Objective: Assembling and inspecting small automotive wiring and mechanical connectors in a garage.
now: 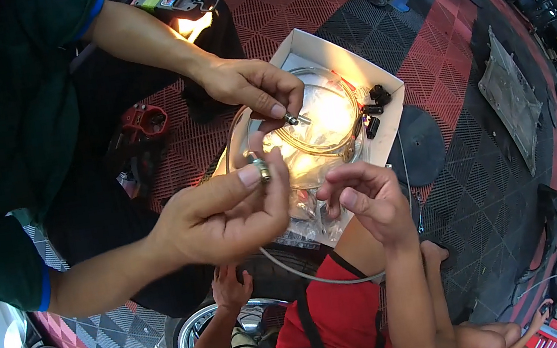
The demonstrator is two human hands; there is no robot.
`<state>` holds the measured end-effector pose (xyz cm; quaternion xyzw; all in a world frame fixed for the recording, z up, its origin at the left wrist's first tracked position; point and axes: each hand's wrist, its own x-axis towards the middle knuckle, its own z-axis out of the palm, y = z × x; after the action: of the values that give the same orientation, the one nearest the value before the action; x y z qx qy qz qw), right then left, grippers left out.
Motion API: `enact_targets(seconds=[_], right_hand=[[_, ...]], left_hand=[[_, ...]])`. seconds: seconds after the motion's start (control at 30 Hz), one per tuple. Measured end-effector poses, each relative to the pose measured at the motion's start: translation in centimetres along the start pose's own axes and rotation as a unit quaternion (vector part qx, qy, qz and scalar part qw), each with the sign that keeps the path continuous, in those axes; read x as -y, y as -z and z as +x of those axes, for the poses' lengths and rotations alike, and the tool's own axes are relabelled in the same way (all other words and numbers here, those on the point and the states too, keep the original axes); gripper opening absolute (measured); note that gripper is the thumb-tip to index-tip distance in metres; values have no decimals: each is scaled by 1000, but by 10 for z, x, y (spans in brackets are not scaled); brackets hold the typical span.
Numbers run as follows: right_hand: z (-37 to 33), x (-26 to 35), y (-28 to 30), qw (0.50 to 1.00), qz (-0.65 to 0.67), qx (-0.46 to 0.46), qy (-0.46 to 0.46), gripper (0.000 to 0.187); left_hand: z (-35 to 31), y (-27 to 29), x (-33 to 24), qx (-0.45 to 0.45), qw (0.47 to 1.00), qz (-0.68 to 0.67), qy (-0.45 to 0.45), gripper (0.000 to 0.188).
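My right hand [375, 204] is raised with thumb and fingers curved apart, holding nothing. It is beside a co-worker's near hand [223, 214], which pinches a small brass-and-silver threaded fitting [261, 168]. The co-worker's far hand [255, 89] holds a small metal fitting [292, 120] over an open cardboard box [379, 76]. Low down, my left hand [232, 287] rests by a tyre and chrome wheel [190, 331], its fingers extended and apart. A thin grey hose [308, 276] loops past my red shorts and behind my right forearm.
Coiled hose [314, 147], clear plastic bags [305, 206] and black fittings [372, 117] lie in and at the box. A red tool [144, 120] is on the tiled floor. A dark round pad [422, 145] sits right of the box. Another person's hand [544, 309] shows lower right.
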<state>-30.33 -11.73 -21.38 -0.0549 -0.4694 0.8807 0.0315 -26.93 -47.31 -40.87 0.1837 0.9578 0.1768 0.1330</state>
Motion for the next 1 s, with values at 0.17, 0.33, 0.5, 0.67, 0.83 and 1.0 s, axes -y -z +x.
enact_targets(seconds=[0.17,0.33,0.5,0.67,0.83,1.0], right_hand=[[-24,-74,72,991,47,-86,-90,29],[-49,-106,75,963,-78,-222,-134,34],[-51,-105,75,960,-47,-252,-116,30],[-53,-104,73,958,-70,-256,-109,28],[-51,-106,72,959,-75,-250,-108,29],[-51,-108,72,957,-93,-249,-116,29]], left_hand=[[3,-6,-10,10,1000,-8,-5,28],[3,-4,-12,0,1000,-15,7,26],[2,-5,-11,-8,1000,-10,-4,25],[4,-7,-15,-10,1000,-18,-18,26],[3,-5,-11,-19,1000,-15,-20,26],[3,-5,-10,-19,999,-21,-18,25]])
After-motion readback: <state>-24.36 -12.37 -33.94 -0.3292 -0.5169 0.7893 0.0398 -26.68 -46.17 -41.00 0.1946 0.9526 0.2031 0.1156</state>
